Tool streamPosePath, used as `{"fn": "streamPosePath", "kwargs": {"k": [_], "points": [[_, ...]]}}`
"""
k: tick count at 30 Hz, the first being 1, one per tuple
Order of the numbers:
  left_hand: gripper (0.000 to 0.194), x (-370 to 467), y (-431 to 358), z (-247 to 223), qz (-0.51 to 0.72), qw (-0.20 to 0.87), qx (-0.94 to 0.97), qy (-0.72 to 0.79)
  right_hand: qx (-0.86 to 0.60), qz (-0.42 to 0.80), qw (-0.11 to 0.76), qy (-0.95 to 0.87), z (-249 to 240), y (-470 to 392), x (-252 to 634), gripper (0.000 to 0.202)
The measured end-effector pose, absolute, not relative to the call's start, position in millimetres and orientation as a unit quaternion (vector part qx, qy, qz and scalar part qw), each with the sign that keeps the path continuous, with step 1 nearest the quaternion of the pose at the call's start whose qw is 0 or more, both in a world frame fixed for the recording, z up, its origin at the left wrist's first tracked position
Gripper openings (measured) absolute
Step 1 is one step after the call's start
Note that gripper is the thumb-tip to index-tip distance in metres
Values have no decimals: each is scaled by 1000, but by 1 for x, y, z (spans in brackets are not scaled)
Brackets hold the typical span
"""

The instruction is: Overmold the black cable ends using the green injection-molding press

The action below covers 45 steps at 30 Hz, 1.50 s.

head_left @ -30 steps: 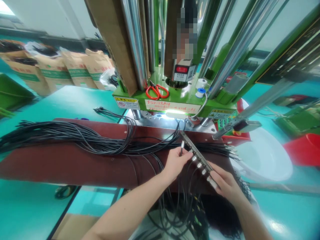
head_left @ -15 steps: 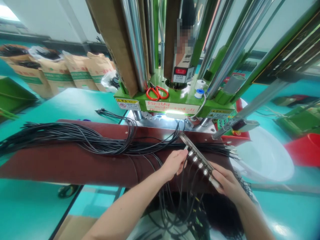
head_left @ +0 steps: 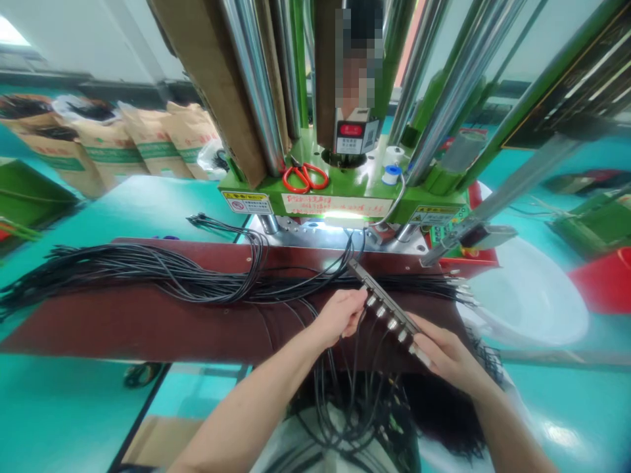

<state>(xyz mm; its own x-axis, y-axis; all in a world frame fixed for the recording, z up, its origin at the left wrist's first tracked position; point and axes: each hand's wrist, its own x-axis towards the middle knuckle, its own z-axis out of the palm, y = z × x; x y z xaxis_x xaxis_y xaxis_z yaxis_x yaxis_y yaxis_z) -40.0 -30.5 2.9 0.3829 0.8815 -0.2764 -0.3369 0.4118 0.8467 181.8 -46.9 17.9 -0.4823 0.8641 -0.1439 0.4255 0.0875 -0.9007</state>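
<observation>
Metal bar, long and narrow, lies slantwise over the near edge of the maroon mat, its far end pointing up toward the press and its near end toward the person. Several silver plugs sit in a row along its left side, each with a black cable dropping from it over the mat's edge into a tangle below. The right hand has its fingers closed round the bar's near end, thumb on top, holding it off the mat. The left hand is at the bar's upper half, its thumb and forefinger pinched together on a plug at the bar (the plug itself is mostly hidden by the fingertips), the other fingers curled. A thick bundle of the same black cables stretches across the mat from the far left and ends close to the bar, with a few strands looping up toward the press. On the green base of the press lie red scissors and, to their right, a small white spool; shiny steel columns rise from it. Right of the mat sits a white basin, with a red tub beyond it at the frame's edge. Brown sacks stand in a row at the far left, behind the teal table.
</observation>
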Motion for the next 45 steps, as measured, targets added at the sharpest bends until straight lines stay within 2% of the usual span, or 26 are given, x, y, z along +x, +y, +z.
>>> {"fn": "streamPosePath", "kwargs": {"k": [4,10,16,19,28,33,37,40,43,45], "points": [[48,-39,-28,0,403,760,349,371,-451,484,209,-721,15,-47,181,42],[39,-35,-31,13,401,766,341,369,-484,575,275,-599,9,-49,184,49],[39,-26,-59,14,220,869,297,330,-518,588,268,-561,15,-49,207,59],[34,-16,-67,6,240,858,290,350,-526,586,258,-560,19,-47,213,61],[42,0,-63,0,270,804,317,424,-544,537,204,-612,51,-36,214,60],[43,-22,-58,6,279,750,376,467,-569,515,177,-616,41,-25,212,53],[38,-53,-57,27,345,619,504,494,-547,415,147,-712,28,-17,215,39],[23,-74,-45,51,396,579,536,470,-507,221,63,-831,25,-14,216,28],[14,-87,-17,63,512,524,505,456,-469,33,5,-883,21,-14,217,36],[15,-92,9,58,597,465,448,476,-432,-50,-9,-900,17,-14,219,37]]}}
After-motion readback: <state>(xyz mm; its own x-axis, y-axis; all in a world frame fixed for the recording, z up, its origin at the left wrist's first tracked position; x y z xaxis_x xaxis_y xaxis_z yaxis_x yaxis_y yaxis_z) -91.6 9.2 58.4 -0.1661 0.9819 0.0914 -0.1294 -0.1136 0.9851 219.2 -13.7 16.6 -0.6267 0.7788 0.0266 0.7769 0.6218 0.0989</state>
